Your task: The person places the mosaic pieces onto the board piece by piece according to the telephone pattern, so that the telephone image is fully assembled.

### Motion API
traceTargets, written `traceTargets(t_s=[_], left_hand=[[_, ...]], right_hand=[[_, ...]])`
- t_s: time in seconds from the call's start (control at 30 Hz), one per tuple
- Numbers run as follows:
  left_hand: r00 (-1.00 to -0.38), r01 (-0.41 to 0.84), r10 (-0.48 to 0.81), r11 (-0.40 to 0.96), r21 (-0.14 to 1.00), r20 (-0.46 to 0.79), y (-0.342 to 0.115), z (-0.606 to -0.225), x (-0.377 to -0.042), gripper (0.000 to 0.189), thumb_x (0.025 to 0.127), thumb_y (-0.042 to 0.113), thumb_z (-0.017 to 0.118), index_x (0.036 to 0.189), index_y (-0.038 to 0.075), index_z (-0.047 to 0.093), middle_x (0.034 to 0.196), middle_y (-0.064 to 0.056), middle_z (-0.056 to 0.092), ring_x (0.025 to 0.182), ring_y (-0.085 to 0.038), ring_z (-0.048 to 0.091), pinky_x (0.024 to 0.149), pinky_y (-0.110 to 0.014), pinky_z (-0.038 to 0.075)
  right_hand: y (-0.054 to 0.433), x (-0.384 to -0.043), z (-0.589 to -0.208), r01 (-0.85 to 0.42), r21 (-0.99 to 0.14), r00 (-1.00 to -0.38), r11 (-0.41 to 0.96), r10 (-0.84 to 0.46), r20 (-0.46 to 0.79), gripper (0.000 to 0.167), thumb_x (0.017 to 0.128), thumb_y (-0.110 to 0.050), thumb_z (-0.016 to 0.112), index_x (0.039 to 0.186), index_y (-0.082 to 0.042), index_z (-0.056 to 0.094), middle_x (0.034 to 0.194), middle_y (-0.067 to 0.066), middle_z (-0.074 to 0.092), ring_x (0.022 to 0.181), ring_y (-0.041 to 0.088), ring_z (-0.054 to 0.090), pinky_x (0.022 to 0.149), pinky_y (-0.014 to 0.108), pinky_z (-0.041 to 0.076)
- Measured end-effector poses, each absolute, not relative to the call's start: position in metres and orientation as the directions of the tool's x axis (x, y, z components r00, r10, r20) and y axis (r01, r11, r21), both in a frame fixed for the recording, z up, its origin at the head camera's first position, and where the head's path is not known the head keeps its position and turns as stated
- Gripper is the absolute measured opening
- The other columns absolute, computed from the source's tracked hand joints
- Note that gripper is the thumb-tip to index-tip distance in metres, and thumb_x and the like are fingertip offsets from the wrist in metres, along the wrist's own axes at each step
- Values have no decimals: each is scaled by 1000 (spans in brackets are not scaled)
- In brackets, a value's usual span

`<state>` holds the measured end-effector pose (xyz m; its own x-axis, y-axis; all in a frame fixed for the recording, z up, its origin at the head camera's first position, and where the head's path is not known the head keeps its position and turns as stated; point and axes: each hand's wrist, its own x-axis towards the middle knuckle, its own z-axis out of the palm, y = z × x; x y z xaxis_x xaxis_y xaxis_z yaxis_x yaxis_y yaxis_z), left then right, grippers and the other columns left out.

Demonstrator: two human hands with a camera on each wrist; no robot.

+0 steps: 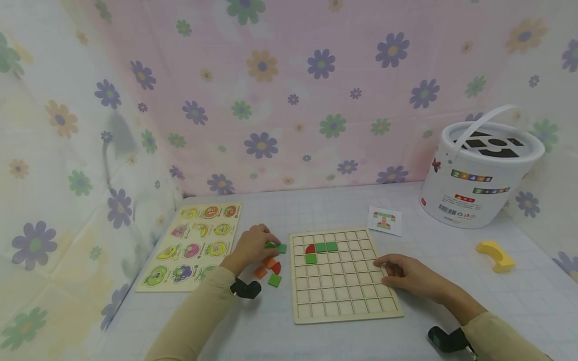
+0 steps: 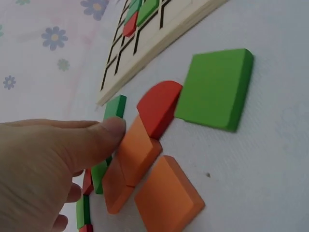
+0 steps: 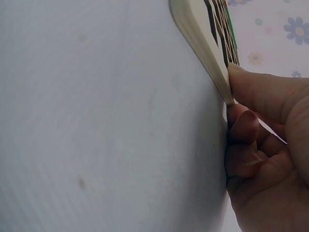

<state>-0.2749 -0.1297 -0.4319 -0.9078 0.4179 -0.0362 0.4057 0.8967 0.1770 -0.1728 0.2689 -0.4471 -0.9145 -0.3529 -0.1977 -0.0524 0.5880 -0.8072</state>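
My left hand (image 1: 254, 244) is over a small pile of tiles left of the wooden grid board (image 1: 343, 291). Its thumb and fingers pinch a green square tile (image 2: 99, 177), partly hidden by the thumb. Around it lie orange tiles (image 2: 166, 193), a red quarter-round tile (image 2: 159, 107) and another green square (image 2: 214, 89). The board holds a red rounded tile (image 1: 310, 248), two green squares (image 1: 326, 246) beside it and one green square (image 1: 311, 258) below. My right hand (image 1: 408, 276) grips the board's right edge, thumb on top and the other fingers curled at its side.
A picture card (image 1: 385, 220) with a T-shaped tile pattern lies behind the board. At left lies a fruit puzzle board (image 1: 180, 265). A yellow arch block (image 1: 495, 256) and a white lidded bucket (image 1: 469, 190) stand at right. Flowered cloth hangs behind.
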Motion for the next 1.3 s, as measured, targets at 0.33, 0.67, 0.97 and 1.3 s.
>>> traceTargets(t_s=[0.33,0.67,0.97,1.3], left_hand=[[-893,448,451,882,150,16,-132,-430,-273,25,86,37,74,109,26,77,111,-3,63,99,-20,54,83,-39,46],[-906,419,422,893,166,17,-131,-427,-272,27,87,39,73,108,22,77,112,-3,63,101,-20,54,85,-39,47],[-906,423,415,884,196,85,-127,-424,-271,25,87,38,71,102,18,77,114,-4,64,101,-21,58,87,-38,50],[-882,468,440,861,199,170,-118,-420,-270,25,87,37,70,100,17,76,113,-4,66,99,-21,62,86,-38,51]], right_hand=[[270,-173,-447,-61,-814,-913,577,-362,-188,50,89,-26,72,131,-5,57,98,6,49,85,7,44,65,23,38],[269,-173,-447,-68,-814,-913,577,-365,-183,49,89,-26,72,130,-4,57,98,6,48,84,7,44,64,24,38],[270,-173,-448,-86,-808,-913,583,-371,-171,49,89,-26,71,131,-4,57,98,6,48,83,7,44,64,24,38],[269,-172,-446,-91,-807,-912,584,-374,-168,47,89,-26,71,129,-4,58,96,6,48,82,7,44,64,24,38]])
